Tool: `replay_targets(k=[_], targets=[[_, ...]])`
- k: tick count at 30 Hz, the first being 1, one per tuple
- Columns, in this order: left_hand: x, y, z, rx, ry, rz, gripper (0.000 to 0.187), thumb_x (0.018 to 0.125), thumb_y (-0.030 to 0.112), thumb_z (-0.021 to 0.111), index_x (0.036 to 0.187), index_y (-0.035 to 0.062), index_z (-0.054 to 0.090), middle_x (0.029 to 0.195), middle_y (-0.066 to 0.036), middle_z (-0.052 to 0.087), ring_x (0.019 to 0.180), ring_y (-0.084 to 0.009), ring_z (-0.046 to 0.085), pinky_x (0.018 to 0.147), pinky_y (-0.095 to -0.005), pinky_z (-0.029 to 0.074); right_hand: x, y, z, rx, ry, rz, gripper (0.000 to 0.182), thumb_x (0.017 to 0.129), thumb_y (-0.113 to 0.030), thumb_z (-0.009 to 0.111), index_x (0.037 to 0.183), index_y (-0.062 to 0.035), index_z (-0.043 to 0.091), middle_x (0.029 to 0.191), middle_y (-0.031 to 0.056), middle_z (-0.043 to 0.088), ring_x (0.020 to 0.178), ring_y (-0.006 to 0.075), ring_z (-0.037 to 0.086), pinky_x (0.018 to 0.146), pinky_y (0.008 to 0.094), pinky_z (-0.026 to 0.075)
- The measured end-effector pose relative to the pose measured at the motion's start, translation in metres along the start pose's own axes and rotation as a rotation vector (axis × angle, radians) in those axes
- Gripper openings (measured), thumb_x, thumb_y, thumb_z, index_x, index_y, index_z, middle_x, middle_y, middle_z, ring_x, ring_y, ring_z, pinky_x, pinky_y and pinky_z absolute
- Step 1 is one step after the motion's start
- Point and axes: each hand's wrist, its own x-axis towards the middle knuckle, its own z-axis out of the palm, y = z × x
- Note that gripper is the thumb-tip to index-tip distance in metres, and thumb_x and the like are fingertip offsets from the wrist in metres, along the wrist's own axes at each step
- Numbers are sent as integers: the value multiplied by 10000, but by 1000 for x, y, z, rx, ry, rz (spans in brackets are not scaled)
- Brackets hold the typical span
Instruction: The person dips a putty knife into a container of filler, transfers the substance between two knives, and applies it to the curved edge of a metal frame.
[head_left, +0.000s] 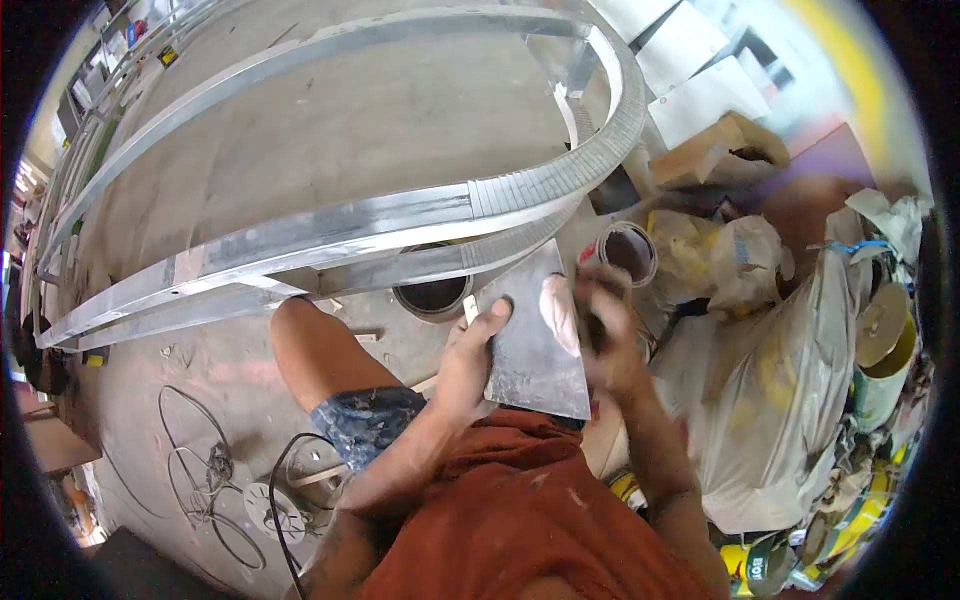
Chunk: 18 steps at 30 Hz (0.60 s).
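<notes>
My left hand (470, 355) grips the left edge of a flat grey metal plate (535, 350), thumb on its face, holding it up in front of my chest. A pale blob of putty lies on the plate's upper right part. My right hand (605, 335) is blurred at the plate's right edge and holds a small tool whose blade I cannot make out clearly. My bare left knee (310, 345) rises just left of the hands.
A curved metal frame (400, 215) runs across the concrete floor ahead. Two open round cans (432, 295) (628, 250) stand beyond the plate. Plastic-covered bags (780, 400), cardboard and paint buckets crowd the right. Cables and a round power tool (270, 505) lie at lower left.
</notes>
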Motion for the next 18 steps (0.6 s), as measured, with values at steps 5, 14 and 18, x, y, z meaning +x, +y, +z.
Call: replay_targets(k=[5, 14, 18], targets=[[3, 16, -2, 254, 53, 149, 294, 930, 213, 624, 1126, -5, 622, 1026, -58, 664, 860, -138, 634, 775, -297, 514, 22, -27, -60, -149, 107, 4, 432, 734, -157, 675, 1157, -152, 586, 1120, 135, 523, 1170, 351, 493, 1001, 468, 424], [-1, 22, 7, 560, -3, 320, 309, 989, 260, 564, 1103, -17, 636, 908, 21, 634, 801, -58, 534, 702, -235, 451, 59, -81, -97, -709, -322, -668, 263, 760, -251, 603, 1013, -179, 605, 1037, 66, 567, 1073, 261, 559, 939, 404, 483], [-10, 45, 4, 854, 28, 280, 301, 995, 273, 546, 1070, -4, 636, 817, 31, 598, 730, -45, 482, 626, -250, 413, 58, -71, -95, -739, -597, -645, 277, 785, -225, 589, 1058, -183, 613, 1123, 82, 565, 1082, 268, 559, 937, 412, 481]])
